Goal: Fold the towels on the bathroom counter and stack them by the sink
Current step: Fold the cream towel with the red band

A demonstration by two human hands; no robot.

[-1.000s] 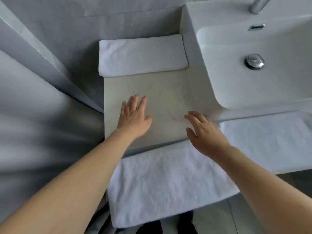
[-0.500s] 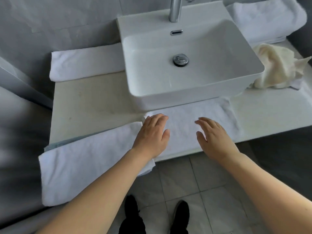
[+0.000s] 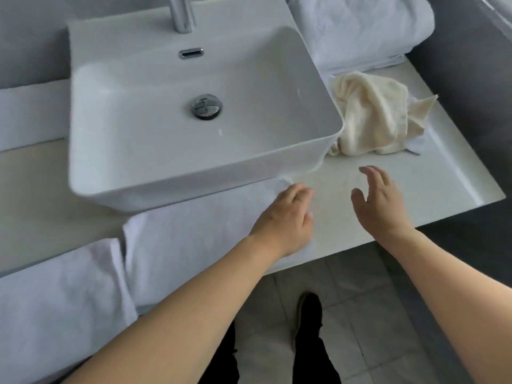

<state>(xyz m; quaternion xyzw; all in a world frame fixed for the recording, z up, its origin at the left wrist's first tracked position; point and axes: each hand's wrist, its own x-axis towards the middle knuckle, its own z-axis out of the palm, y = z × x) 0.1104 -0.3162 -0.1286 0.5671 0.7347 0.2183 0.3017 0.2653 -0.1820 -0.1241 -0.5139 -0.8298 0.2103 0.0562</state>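
Fingers (image 3: 300, 194) of left hand (image 3: 285, 220) on white towel (image 3: 194, 234).

No text, label, brand or number can be read anywhere in this view. The white sink (image 3: 194, 128), the chrome tap (image 3: 181, 13) and the white towels (image 3: 194, 234) carry no print that is visible. A faint pattern seems to sit on the folded towel (image 3: 360, 29) at the back right, but it is too blurred to read

Glossy ceramic sink (image 3: 166, 173), terrycloth towel (image 3: 194, 234)
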